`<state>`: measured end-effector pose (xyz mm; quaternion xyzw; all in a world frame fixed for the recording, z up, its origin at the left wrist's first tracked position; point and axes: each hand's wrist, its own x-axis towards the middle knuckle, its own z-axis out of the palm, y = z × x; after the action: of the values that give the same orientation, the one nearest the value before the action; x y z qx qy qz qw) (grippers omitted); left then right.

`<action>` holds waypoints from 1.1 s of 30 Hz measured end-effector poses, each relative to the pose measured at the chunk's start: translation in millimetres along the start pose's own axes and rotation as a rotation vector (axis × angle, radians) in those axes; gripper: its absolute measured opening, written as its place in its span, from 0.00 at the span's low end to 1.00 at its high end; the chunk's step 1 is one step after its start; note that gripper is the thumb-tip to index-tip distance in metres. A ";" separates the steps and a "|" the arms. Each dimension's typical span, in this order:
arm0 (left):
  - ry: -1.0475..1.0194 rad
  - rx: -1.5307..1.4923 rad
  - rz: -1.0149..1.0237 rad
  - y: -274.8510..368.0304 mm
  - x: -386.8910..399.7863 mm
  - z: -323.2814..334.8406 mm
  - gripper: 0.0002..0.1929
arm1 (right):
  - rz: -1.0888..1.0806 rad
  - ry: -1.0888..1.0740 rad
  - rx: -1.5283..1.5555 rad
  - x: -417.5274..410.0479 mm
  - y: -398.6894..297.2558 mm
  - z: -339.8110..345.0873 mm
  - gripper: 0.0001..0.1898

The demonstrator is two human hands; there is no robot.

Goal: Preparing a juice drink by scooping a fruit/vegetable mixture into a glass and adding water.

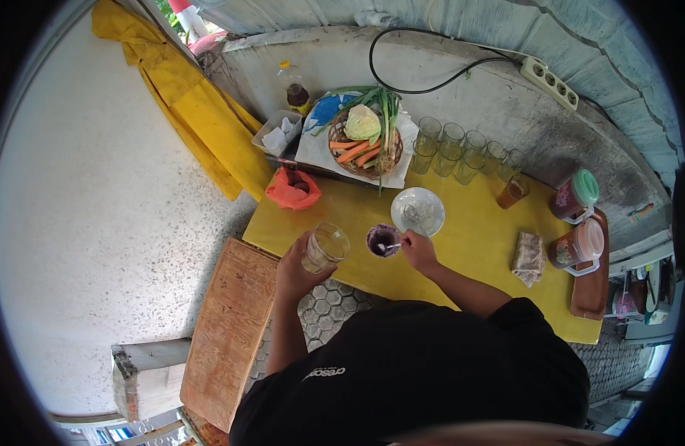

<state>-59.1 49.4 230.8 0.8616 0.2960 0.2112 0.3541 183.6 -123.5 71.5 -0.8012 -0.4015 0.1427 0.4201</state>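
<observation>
A clear drinking glass is held by my left hand above the left front part of the yellow table. My right hand grips the handle of a small spoon, whose bowl sits inside a purple-stained cup. Just behind my right hand, a white bowl contains some pale matter and what looks like a spoon or ladle. Whether the glass holds any liquid I cannot tell.
Behind stand a basket of carrots, cabbage and spring onions, several glasses, and a tea-coloured glass. A red plastic bag lies left; a folded cloth, two lidded pitchers and a brown tray are right. A wooden bench adjoins the table.
</observation>
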 end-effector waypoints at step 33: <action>-0.548 0.061 0.477 116.6 79.0 2.3 0.42 | -0.691 -0.107 -0.237 -15.7 -180.2 -220.2 0.06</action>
<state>42.4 33.5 327.2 0.9412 -0.0131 0.0400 0.3353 203.8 -200.0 345.2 -0.6528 -0.6835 -0.0133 0.3262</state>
